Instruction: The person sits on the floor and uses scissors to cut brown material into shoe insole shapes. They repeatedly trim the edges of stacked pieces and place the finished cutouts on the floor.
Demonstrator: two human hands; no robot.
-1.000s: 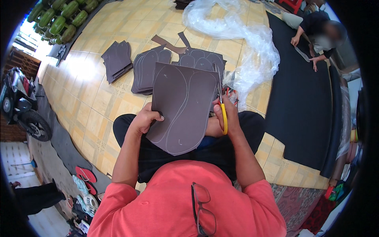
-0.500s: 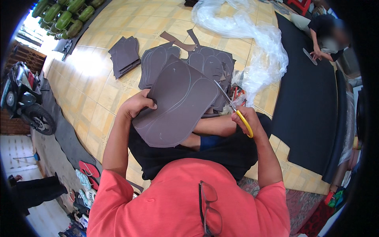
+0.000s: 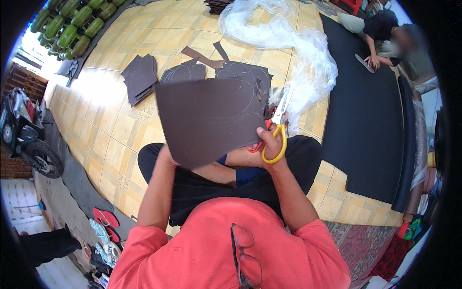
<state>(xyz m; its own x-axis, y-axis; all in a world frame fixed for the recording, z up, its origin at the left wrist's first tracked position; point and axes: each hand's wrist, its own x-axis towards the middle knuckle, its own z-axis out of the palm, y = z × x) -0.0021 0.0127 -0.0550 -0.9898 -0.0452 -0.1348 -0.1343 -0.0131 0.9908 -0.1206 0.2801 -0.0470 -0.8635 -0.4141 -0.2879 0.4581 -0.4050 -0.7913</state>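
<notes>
A dark brown leather-like sheet (image 3: 202, 120) with pale drawn outlines is held up over my crossed legs. My left hand (image 3: 167, 156) is at its lower left corner; its fingers are hidden behind the sheet. My right hand (image 3: 272, 140) grips scissors (image 3: 280, 115) with yellow and red handles, blades pointing up and away. Its thumb also presses on the sheet's right edge. Just beyond lie marked brown pieces (image 3: 185, 72) on the left and more marked pieces (image 3: 245, 71) on the right, partly covered by the sheet.
A stack of brown pieces (image 3: 139, 79) and cut strips (image 3: 204, 58) lie on the tiled floor. Crumpled clear plastic (image 3: 313, 62) stretches along the right. Beyond it, a person's hands (image 3: 373, 61) touch a grey flat object on a long black sheet (image 3: 361, 130). A motorcycle (image 3: 33, 139) stands at left.
The brown sheet has been turned and shifted left. My right hand has come left to its edge with the scissors; my left hand has moved down and behind the sheet.
</notes>
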